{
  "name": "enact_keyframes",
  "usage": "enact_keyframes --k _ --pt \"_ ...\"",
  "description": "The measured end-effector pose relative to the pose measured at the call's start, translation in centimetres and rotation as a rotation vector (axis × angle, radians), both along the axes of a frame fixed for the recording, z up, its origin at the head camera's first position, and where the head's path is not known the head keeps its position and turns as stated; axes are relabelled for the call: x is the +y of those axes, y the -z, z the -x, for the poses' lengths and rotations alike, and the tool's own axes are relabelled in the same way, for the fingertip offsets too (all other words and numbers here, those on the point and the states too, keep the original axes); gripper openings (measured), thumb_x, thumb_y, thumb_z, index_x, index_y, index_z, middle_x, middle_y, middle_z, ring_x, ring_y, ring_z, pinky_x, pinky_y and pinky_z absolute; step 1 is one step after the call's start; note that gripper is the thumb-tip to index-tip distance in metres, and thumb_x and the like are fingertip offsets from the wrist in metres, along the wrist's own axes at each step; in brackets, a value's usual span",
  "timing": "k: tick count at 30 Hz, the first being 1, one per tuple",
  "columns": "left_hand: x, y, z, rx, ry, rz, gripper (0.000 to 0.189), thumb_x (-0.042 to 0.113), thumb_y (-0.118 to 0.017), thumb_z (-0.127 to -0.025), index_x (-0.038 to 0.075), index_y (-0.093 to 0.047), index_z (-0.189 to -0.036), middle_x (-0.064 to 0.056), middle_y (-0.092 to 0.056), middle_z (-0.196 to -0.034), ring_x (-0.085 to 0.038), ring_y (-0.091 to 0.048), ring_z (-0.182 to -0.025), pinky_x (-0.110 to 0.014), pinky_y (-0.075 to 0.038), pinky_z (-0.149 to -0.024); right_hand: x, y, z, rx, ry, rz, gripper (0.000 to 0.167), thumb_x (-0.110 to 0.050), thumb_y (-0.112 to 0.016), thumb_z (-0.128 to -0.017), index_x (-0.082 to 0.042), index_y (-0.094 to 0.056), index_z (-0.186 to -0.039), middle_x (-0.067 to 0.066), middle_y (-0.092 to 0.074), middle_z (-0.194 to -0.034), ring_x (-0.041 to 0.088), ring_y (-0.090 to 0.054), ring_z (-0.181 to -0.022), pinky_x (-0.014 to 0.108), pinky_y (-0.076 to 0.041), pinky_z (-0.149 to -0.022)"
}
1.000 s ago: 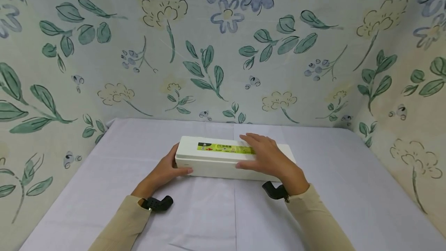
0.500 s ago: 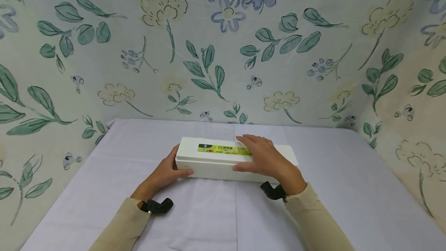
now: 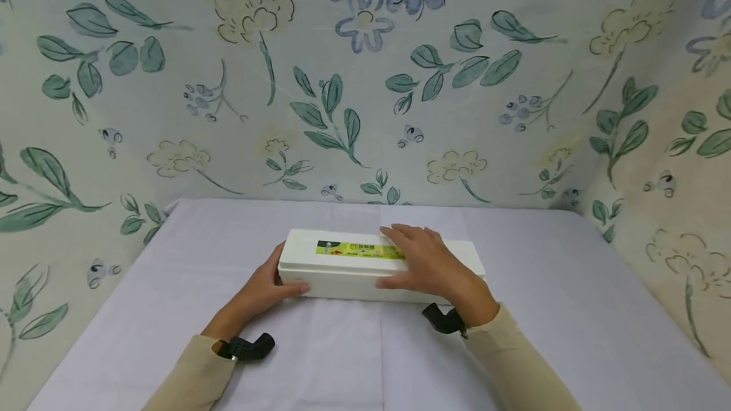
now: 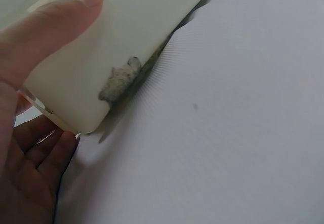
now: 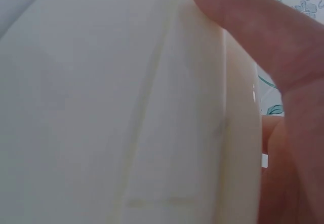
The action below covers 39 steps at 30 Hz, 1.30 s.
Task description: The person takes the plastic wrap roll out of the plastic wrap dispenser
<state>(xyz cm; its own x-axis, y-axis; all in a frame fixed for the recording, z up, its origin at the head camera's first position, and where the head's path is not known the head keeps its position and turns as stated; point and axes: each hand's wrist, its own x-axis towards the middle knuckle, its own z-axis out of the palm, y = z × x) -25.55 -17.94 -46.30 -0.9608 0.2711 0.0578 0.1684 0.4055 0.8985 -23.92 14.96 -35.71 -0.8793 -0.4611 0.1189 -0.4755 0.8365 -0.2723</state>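
Observation:
A long white cling film dispenser box (image 3: 337, 283) with a yellow-green label (image 3: 354, 250) lies crosswise on the white cloth. My left hand (image 3: 259, 289) grips its left end, thumb on the front face and fingers round the end and back. From above, my right hand (image 3: 428, 266) holds the box right of middle, its thumb on the front and its fingers reaching over the lid to the far side, covering part of the label. In the left wrist view a rough grey patch (image 4: 120, 81) shows low on the box. The right wrist view shows the lid seam close up.
The white cloth (image 3: 320, 360) spreads over the table, with a fold line down its middle. Floral fabric (image 3: 354, 100) hangs as a wall behind and along both sides. Black wrist cameras (image 3: 251, 347) sit on both wrists, near the table in front of the box.
The head view has shifted slightly, so box and hands appear a little lower and further left. Both hands keep their hold, with hardly any movement along the box.

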Motion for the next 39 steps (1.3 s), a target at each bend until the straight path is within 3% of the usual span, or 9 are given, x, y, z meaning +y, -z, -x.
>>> enact_keyframes --k 12,30,39 --pt "-0.3 -0.5 -0.6 0.02 0.003 -0.004 0.104 0.038 -0.084 -0.073 0.031 -0.017 -0.153 -0.005 -0.039 -0.149 -0.027 -0.044 -0.129 -0.058 -0.033 -0.105 0.1 -0.1 -0.4 0.012 -0.013 -0.022 0.098 -0.063 -0.076 -0.07 -0.02 -0.039 -0.149 0.007 -0.044 -0.146 0.026 -0.04 -0.134 0.055 -0.024 -0.112" --pt "0.1 0.0 -0.3 0.012 -0.002 0.019 0.105 0.04 -0.084 -0.073 0.03 -0.016 -0.153 -0.005 -0.039 -0.149 -0.028 -0.045 -0.128 -0.057 -0.035 -0.105 1.2 0.3 -0.3 0.001 0.021 -0.058 0.1 -0.06 -0.079 -0.069 -0.012 -0.039 -0.147 0.009 -0.048 -0.141 0.026 -0.044 -0.129 0.054 -0.023 -0.112" --pt "0.2 -0.4 -0.2 -0.004 -0.001 0.016 0.106 0.039 -0.084 -0.073 0.029 -0.016 -0.153 -0.006 -0.04 -0.148 -0.028 -0.047 -0.127 -0.055 -0.037 -0.104 1.3 0.4 -0.2 -0.004 0.037 -0.065 0.101 -0.061 -0.078 -0.068 -0.01 -0.039 -0.146 0.009 -0.049 -0.14 0.026 -0.045 -0.127 0.052 -0.023 -0.113"
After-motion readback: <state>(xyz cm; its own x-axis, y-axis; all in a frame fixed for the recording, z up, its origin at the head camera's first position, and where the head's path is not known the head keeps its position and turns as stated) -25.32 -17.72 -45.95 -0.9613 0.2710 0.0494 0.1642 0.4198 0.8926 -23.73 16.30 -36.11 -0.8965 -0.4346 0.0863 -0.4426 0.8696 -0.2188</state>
